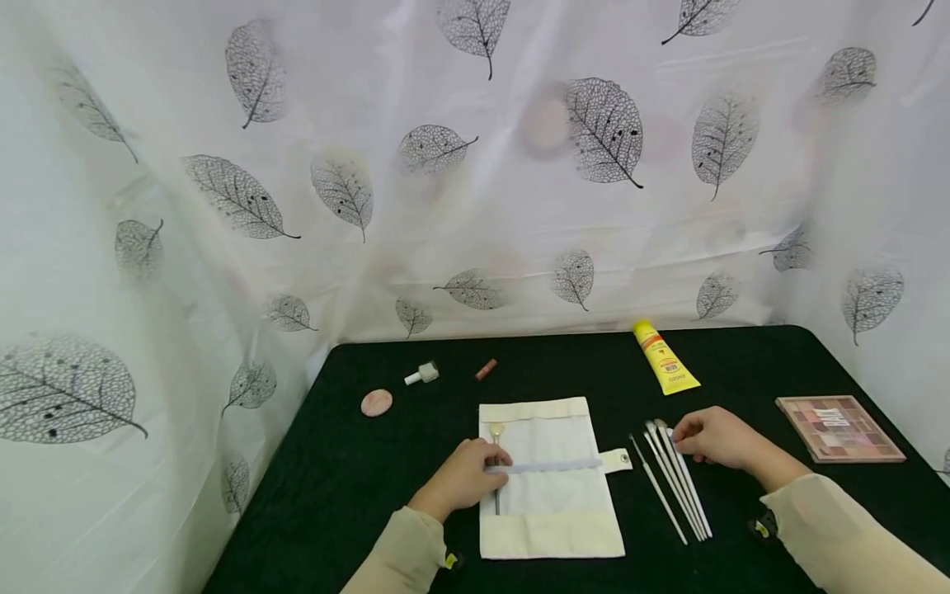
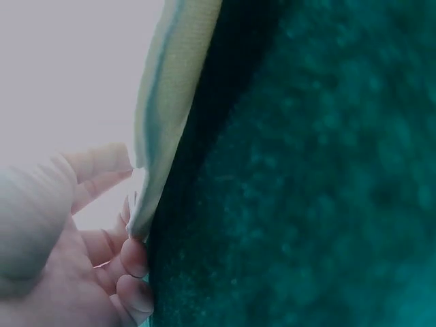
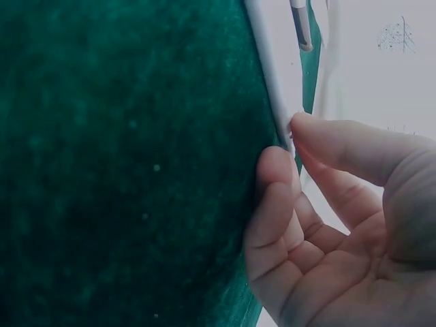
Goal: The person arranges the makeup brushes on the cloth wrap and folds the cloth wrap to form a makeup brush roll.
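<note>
A white cloth brush roll [image 1: 545, 495] lies unfolded on the dark table, with a grey elastic band across its middle. One makeup brush with a pale fan-shaped head [image 1: 496, 431] is tucked under that band on the left. My left hand [image 1: 462, 477] grips the roll's left edge beside it; the left wrist view has the cloth edge [image 2: 153, 136] between thumb and fingers. Right of the roll lie several white-handled makeup brushes [image 1: 679, 487]. My right hand [image 1: 716, 437] pinches the rightmost white brush [image 3: 272, 61] near its upper end, between thumb and forefinger.
A yellow tube [image 1: 665, 359] lies at the back right, and an eyeshadow palette [image 1: 841, 428] at the far right. Toward the back left are a round pink puff [image 1: 376, 403], a small white-capped bottle [image 1: 423, 374] and a reddish-brown tube [image 1: 486, 370]. A leaf-print curtain [image 1: 512, 206] hangs behind.
</note>
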The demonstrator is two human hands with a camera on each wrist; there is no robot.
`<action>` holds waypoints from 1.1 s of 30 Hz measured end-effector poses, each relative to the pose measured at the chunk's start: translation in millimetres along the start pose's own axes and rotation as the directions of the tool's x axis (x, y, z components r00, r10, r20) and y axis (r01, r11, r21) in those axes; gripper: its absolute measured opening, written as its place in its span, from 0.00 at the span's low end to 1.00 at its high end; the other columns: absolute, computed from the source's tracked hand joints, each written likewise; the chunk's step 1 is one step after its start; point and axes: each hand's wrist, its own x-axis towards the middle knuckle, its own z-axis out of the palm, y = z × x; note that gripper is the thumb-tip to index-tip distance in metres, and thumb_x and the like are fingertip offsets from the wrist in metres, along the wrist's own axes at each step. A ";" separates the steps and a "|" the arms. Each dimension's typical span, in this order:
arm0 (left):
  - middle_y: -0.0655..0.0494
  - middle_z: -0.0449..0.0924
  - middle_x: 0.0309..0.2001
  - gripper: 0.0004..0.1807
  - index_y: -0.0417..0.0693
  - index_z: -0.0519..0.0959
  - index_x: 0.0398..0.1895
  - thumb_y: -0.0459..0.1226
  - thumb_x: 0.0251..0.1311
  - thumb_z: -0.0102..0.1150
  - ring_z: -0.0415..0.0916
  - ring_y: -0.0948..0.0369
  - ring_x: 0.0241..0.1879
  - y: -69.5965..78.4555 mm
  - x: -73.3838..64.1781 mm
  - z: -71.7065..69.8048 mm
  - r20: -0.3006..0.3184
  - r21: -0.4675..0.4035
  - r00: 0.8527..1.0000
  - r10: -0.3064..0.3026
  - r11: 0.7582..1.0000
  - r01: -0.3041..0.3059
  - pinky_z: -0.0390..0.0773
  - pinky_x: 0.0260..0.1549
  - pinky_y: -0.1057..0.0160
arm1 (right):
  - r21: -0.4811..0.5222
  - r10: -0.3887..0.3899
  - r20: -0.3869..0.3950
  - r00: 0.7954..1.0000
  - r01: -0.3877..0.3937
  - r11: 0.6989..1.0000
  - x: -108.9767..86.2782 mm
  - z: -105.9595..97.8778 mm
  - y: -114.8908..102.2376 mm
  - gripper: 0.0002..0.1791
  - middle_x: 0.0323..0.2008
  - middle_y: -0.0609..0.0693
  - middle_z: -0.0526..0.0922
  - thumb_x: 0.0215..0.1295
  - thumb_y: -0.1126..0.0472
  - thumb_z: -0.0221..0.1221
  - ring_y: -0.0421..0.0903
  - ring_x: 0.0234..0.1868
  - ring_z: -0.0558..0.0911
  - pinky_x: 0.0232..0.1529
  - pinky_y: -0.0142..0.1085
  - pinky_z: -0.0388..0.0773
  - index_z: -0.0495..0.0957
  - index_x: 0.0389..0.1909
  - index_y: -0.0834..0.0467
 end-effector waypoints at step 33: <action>0.62 0.73 0.36 0.08 0.63 0.86 0.45 0.43 0.63 0.65 0.66 0.59 0.40 2.2 -2.4 -1.0 0.010 -0.045 0.999 -0.036 0.998 0.036 0.70 0.38 0.57 | -0.187 -0.033 -0.021 0.999 0.029 0.982 -5.7 11.7 -29.6 0.03 0.26 0.50 0.76 0.60 0.67 0.64 0.46 0.27 0.76 0.30 0.40 0.74 0.80 0.32 0.57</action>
